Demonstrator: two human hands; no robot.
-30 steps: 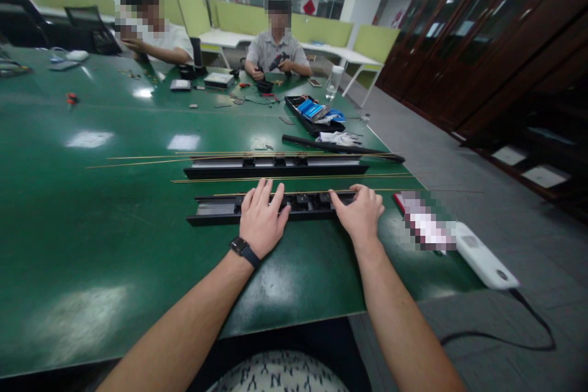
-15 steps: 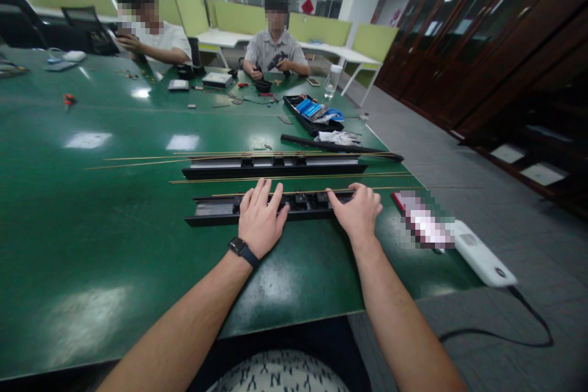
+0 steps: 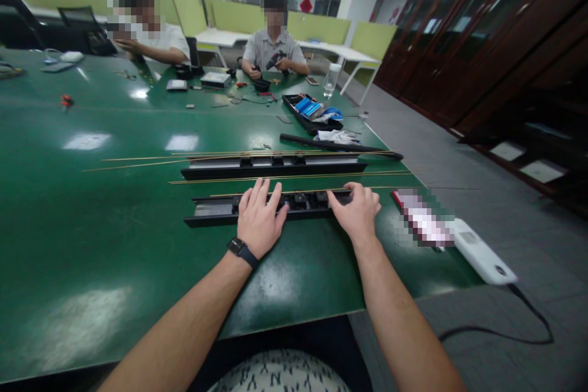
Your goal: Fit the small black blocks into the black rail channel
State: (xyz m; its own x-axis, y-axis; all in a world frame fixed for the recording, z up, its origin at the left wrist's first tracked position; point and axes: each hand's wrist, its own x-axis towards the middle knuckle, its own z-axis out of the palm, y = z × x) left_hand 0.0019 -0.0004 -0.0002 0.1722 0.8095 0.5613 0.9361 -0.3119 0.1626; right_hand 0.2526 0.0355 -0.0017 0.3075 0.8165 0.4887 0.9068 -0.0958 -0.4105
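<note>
A black channel-shaped rail [image 3: 211, 218] with a grey strip and several small black blocks inside lies before me on the green table. My left hand [image 3: 261, 215], a dark watch at its wrist, rests over the rail's middle, fingers stretched out and slightly spread. At the rail's right end, my right hand [image 3: 357, 208] grips it, thumb on the left and fingers curled over the far side. A thin brass-coloured rod [image 3: 307, 191] runs along the rail's far edge past both hands. My fingers hide parts of the rail.
Behind it lies a second black rail [image 3: 275, 171], with long thin rods around it. Farther off are a black tube [image 3: 303, 140], white gloves [image 3: 337, 136] and a black tray [image 3: 316, 125]. To the right sit a red-edged phone [image 3: 413, 214] and a white corded device [image 3: 482, 254]. Two people sit opposite.
Both hands keep their places on the rail. The whole view has shifted very slightly; the person at the far left has lowered their head and hands a little.
</note>
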